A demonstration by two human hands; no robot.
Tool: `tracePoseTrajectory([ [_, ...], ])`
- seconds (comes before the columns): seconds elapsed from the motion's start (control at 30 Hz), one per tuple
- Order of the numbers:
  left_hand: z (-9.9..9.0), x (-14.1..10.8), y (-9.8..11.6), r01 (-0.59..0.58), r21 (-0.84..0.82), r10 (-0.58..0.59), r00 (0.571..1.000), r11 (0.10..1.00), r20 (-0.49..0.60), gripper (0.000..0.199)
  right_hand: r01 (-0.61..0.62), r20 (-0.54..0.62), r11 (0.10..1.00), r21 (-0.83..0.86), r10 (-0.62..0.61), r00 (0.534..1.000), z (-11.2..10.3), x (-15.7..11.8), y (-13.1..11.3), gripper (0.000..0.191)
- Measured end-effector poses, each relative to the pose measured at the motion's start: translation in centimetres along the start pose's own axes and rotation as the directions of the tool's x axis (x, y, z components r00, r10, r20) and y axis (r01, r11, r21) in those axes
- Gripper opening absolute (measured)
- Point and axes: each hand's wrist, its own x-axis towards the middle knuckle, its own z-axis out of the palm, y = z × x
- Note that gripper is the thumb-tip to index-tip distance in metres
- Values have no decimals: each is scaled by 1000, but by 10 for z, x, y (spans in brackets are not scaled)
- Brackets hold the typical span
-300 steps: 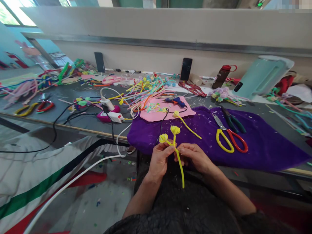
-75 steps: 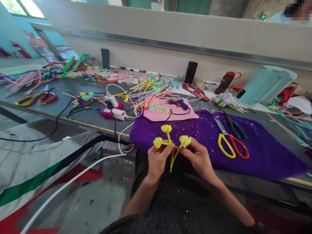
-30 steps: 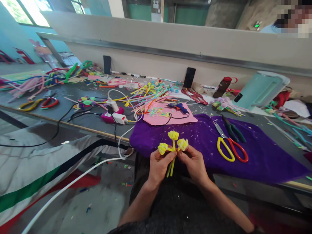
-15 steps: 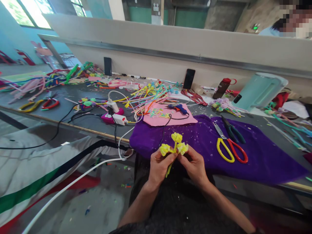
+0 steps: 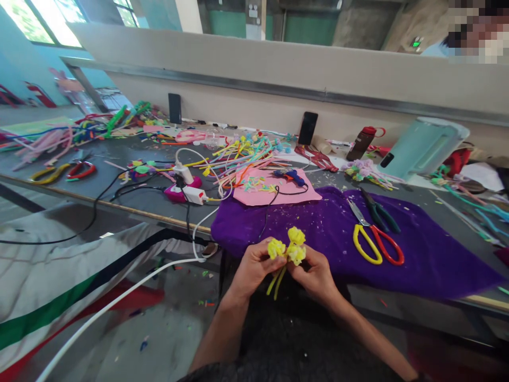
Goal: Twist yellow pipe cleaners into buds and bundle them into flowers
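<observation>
Head view: three yellow flowers (image 5: 296, 254) sit pinched between both hands (image 5: 251, 269) (image 5: 316, 273).

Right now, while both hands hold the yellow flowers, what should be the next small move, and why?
Probably the left hand should hold the yellow flowers while the right hand gently pinches the stems together: the flower heads sit bunched between the fingers, yet two stems spread slightly apart at their lower ends.
</observation>
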Motion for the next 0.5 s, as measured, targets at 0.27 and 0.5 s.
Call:
tracePoseTrajectory([
  [0.27,-9,2,-9,98,-149,-77,987,984,142,27,65,102,998,26,-68,992,-4,-4,2,9],
  [0.5,-6,1,-11,78,-106,-64,989,991,135,27,92,122,996,0,-91,988,-5,-5,4,11],
])
